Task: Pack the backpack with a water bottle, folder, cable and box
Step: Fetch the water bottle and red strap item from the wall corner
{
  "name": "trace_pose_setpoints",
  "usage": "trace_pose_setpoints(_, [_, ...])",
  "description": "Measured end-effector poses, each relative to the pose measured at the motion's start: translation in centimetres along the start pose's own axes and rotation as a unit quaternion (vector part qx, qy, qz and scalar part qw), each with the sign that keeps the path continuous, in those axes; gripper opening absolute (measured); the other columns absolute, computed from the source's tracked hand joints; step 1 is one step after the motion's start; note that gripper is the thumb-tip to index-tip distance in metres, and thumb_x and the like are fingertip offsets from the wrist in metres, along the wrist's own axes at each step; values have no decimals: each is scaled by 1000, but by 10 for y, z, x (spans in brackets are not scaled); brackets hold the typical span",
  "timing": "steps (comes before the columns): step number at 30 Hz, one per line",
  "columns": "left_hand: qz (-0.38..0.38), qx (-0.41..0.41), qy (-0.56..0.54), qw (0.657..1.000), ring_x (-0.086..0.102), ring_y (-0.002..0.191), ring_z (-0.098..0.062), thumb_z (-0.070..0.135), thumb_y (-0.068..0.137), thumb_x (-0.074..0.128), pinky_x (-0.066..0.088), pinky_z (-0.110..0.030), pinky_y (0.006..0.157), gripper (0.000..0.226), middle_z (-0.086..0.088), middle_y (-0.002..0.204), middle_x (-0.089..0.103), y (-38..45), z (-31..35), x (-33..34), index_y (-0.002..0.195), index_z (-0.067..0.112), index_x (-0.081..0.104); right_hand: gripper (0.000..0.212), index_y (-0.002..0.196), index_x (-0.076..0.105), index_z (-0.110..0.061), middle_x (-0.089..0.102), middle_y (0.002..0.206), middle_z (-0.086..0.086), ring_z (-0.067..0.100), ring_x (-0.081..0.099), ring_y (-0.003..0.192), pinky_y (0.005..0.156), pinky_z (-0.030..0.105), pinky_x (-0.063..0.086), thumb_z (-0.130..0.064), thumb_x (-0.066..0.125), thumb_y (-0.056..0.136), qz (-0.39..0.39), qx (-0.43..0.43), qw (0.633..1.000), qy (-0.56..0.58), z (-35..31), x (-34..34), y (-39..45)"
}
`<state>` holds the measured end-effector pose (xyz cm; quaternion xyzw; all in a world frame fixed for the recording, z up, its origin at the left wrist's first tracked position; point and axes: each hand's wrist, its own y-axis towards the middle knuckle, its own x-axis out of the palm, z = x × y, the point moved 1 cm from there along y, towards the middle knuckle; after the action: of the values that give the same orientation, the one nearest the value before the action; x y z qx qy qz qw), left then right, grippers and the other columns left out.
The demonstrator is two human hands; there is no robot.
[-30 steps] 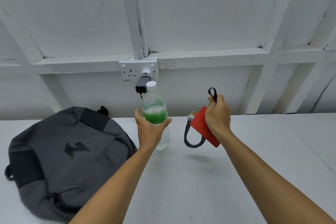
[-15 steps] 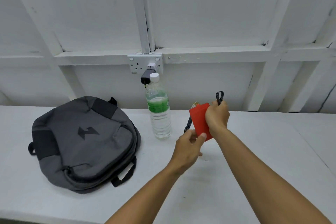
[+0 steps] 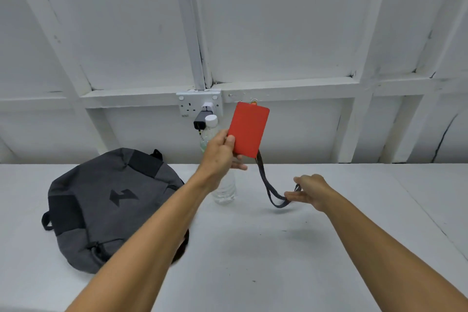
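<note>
My left hand (image 3: 220,157) holds a flat red box (image 3: 249,132) upright by its lower left corner, raised in front of the wall. A dark woven strap (image 3: 266,182) hangs from the box's bottom and loops down to my right hand (image 3: 310,191), which pinches its far end just above the table. Standing behind my left wrist is a clear water bottle (image 3: 225,190) with a white cap, mostly hidden by the hand. A grey backpack (image 3: 106,200) lies flat on the table at the left, its zip looking closed.
The white table (image 3: 329,248) runs along a white panelled wall. A double wall socket (image 3: 187,105) sits just above the bottle, with a dark charger (image 3: 200,121) plugged in.
My left hand took the red box and lifted it up. My right hand let go of the box, dropped lower right and now holds only the strap's end.
</note>
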<state>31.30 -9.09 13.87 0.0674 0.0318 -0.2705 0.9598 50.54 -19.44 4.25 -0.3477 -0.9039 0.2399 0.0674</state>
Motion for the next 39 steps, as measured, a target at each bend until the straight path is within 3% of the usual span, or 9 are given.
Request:
trace_pose_setpoints(3, [-1, 10, -6, 1000, 47, 54, -14, 12, 108, 32, 59, -32, 51, 28, -7, 76, 50, 11, 30, -4, 123, 16, 56, 42, 134, 34, 1, 64, 102, 10, 32, 73, 76, 94, 42, 52, -13, 45, 96, 9, -27, 995, -94, -13, 2, -6])
trace_pose_setpoints(6, [-21, 40, 20, 999, 47, 57, -14, 12, 108, 32, 57, -32, 51, 30, -8, 74, 47, 19, 58, -4, 126, 8, 56, 39, 120, 56, 1, 65, 105, 17, 23, 68, 77, 87, 46, 55, -29, 47, 95, 67, -176, 977, -104, -48, 15, -19])
trace_pose_setpoints(8, [-31, 60, 36, 997, 52, 62, -18, 14, 108, 33, 58, -32, 52, 29, -10, 79, 50, 22, 78, -4, 123, 2, 55, 35, 111, 63, -14, 64, 110, 3, 20, 64, 92, 93, 44, 52, -41, 49, 93, 76, -277, 954, -86, -79, 24, -36])
trace_pose_setpoints(13, [-28, 85, 0, 996, 69, 60, -25, 18, 108, 36, 60, -35, 51, 24, -16, 86, 63, 27, 124, -6, 117, 2, 51, 52, 133, 49, -14, 57, 123, -5, 10, 54, 111, 97, 27, 42, -45, 57, 92, 41, -444, 891, -83, -143, 43, -67])
trace_pose_setpoints(22, [-22, 114, -127, 985, 71, 58, -23, 20, 108, 36, 59, -29, 53, 29, -15, 93, 63, 29, 173, -16, 126, 3, 50, 21, 117, 55, -15, 68, 92, 1, 13, 67, 80, 74, 21, 50, -20, 53, 96, 113, -537, 836, -2, -194, 57, -91])
trace_pose_setpoints(27, [-62, 106, -196, 973, 69, 68, -15, 13, 105, 41, 59, -27, 57, 20, -13, 97, 62, 30, 166, -21, 116, 0, 52, 18, 108, 61, -16, 64, 82, 3, 15, 58, 61, 59, 23, 50, -15, 45, 99, 75, -524, 848, 12, -189, 56, -85])
trace_pose_setpoints(32, [-47, 91, -222, 970, 62, 74, -21, 14, 107, 38, 57, -27, 52, 23, -13, 98, 62, 35, 151, -23, 123, 6, 53, 25, 93, 59, -22, 56, 87, -5, 10, 53, 81, 76, 27, 43, -34, 39, 102, 52, -519, 853, -33, -171, 59, -78])
trace_pose_setpoints(36, [-33, 88, -239, 966, 73, 73, -24, 16, 107, 36, 58, -28, 52, 23, -15, 98, 68, 37, 146, -24, 121, 7, 52, 36, 107, 62, -31, 59, 104, -15, 2, 52, 102, 90, 20, 39, -47, 29, 102, 2, -487, 873, 12, -162, 60, -74])
trace_pose_setpoints(39, [-49, 83, -256, 962, 75, 78, -26, 16, 107, 38, 60, -29, 52, 25, -16, 102, 68, 38, 141, -22, 123, 2, 51, 21, 101, 63, -21, 62, 88, -8, -2, 53, 74, 70, 17, 42, -30, 45, 101, 34, -500, 866, 4, -162, 61, -70])
